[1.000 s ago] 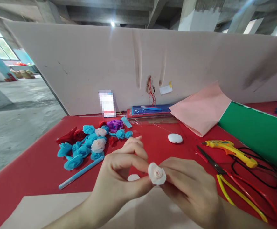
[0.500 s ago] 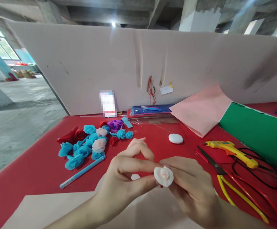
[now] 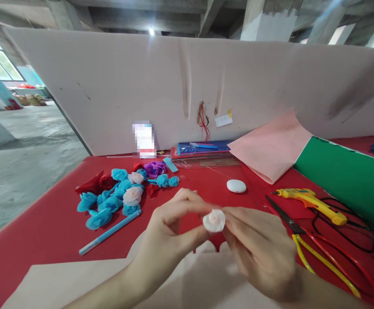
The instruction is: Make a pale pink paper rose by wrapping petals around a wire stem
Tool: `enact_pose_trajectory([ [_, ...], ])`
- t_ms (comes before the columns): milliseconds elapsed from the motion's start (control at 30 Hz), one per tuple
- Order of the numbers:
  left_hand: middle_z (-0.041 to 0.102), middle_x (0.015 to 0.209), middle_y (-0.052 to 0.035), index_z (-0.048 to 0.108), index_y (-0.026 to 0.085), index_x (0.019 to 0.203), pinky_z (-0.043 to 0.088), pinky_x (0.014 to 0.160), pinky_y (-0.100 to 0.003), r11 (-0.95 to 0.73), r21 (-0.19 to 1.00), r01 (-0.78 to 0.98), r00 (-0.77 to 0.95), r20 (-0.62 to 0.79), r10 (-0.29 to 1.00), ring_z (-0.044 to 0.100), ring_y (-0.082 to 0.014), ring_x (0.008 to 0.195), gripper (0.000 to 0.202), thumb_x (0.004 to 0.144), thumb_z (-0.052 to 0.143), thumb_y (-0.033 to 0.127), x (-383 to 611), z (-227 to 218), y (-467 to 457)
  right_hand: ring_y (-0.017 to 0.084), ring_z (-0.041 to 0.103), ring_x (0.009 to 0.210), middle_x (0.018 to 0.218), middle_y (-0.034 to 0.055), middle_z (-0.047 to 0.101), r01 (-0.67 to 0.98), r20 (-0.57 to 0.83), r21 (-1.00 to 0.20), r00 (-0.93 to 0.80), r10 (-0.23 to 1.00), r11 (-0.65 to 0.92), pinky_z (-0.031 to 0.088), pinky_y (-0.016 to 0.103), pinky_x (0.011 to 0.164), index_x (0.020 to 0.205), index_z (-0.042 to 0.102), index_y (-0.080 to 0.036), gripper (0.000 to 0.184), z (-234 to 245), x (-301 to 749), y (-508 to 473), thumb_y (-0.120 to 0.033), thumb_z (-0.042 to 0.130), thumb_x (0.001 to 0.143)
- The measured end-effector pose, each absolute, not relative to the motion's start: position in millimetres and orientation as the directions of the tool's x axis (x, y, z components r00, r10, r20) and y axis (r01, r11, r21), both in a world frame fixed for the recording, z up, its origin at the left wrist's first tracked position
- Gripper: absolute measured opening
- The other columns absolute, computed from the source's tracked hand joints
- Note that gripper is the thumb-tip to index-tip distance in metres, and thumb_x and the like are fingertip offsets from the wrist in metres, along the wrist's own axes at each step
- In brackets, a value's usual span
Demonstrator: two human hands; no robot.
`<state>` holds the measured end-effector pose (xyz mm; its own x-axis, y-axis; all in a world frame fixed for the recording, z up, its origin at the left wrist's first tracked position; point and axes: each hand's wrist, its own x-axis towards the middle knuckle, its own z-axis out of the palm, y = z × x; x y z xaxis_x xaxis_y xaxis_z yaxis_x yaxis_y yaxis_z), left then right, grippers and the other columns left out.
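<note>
A small pale pink paper rose [image 3: 214,220] is pinched between my two hands above the table. My left hand [image 3: 174,231] touches its left edge with thumb and forefinger, the other fingers curled. My right hand [image 3: 260,249] closes on it from the right, fingertips pressed together at its base. What lies behind the bloom is hidden by the right fingers. Below the hands, a scalloped pale pink paper piece [image 3: 206,247] shows, and a large pale paper sheet [image 3: 74,279] lies under my forearms.
Blue, pink, red and purple paper flowers [image 3: 112,204] lie heaped at left, beside a blue rolled tube [image 3: 109,231]. Scissors [image 3: 298,229] and a yellow glue gun [image 3: 312,204] with a black cord lie at right. A white oval case [image 3: 236,186] sits mid-table. Pink paper [image 3: 270,146] stands behind.
Both hands have lifted the rose slightly up and to the left. The bloom has turned a little, and more of the scalloped paper below shows.
</note>
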<state>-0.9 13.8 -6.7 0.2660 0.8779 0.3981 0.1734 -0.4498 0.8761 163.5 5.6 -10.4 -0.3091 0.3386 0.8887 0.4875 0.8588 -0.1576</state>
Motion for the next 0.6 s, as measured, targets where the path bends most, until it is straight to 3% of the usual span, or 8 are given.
enact_pose_trajectory([
  [67,0.062,0.09,0.0022,0.062,0.029,0.105,0.05,0.076,-0.026,-0.417,0.869,0.267,0.312,0.332,0.89,0.059,-0.0151,0.087,0.022,0.083,0.059,0.028,-3.6,-8.1,25.6,0.012,0.063,0.061,0.07,0.0041,0.069,0.469,0.871,-0.277,-0.246,0.426,0.838,0.05,0.022,0.057,0.084,0.064,-0.012,0.017,-7.0,163.8,7.4,0.0,0.052,0.08],
  [167,0.064,0.089,-0.001,0.066,0.023,0.096,0.047,0.081,-0.032,-0.419,0.801,0.428,0.409,0.242,0.88,0.059,-0.0173,0.087,0.018,0.084,0.051,0.022,-7.0,-20.2,42.3,0.012,0.063,0.06,0.066,0.002,0.067,0.428,0.765,-0.526,-0.139,0.629,0.735,0.049,0.02,0.056,0.075,0.066,-0.014,0.016,1.3,166.5,8.3,-0.006,0.054,0.082],
  [233,0.065,0.083,-0.0013,0.069,0.022,0.082,0.047,0.076,-0.033,-0.453,0.725,0.519,0.502,0.17,0.848,0.058,-0.0179,0.081,0.016,0.081,0.053,0.017,-7.0,-35.1,45.5,0.011,0.061,0.055,0.061,0.0007,0.066,0.317,0.578,-0.757,-0.081,0.812,0.571,0.047,0.02,0.052,0.07,0.067,-0.015,0.017,3.8,169.0,8.8,-0.014,0.056,0.083],
  [300,0.064,0.081,-0.0013,0.068,0.02,0.081,0.046,0.076,-0.035,-0.497,0.639,0.587,0.569,0.112,0.815,0.057,-0.0183,0.081,0.013,0.082,0.056,0.017,-5.1,-51.2,40.4,0.009,0.057,0.049,0.057,-0.0001,0.064,0.127,0.321,-0.936,-0.087,0.943,0.33,0.042,0.018,0.044,0.067,0.068,-0.016,0.019,-0.6,171.3,9.9,-0.023,0.059,0.082],
  [400,0.061,0.085,-0.0023,0.066,0.018,0.085,0.044,0.08,-0.041,-0.53,0.523,0.668,0.59,0.062,0.805,0.055,-0.0199,0.083,0.008,0.078,0.063,0.021,-1.0,-68.2,24.7,0.006,0.053,0.042,0.056,0.0001,0.062,-0.151,-0.012,-0.988,-0.194,0.981,-0.042,0.034,0.017,0.039,0.065,0.069,-0.015,0.02,-22.5,173.2,11.1,-0.03,0.064,0.077],
  [600,0.062,0.075,-0.0001,0.068,0.024,0.073,0.043,0.077,-0.035,-0.539,0.427,0.726,0.565,0.078,0.821,0.052,-0.0184,0.074,0.019,0.071,0.057,0.008,5.7,-70.1,9.9,0.006,0.05,0.041,0.05,0.0,0.057,-0.24,-0.162,-0.948,-0.201,0.966,-0.209,0.032,0.018,0.041,0.059,0.064,-0.012,0.026,-75.6,173.2,9.3,-0.034,0.064,0.073],
])
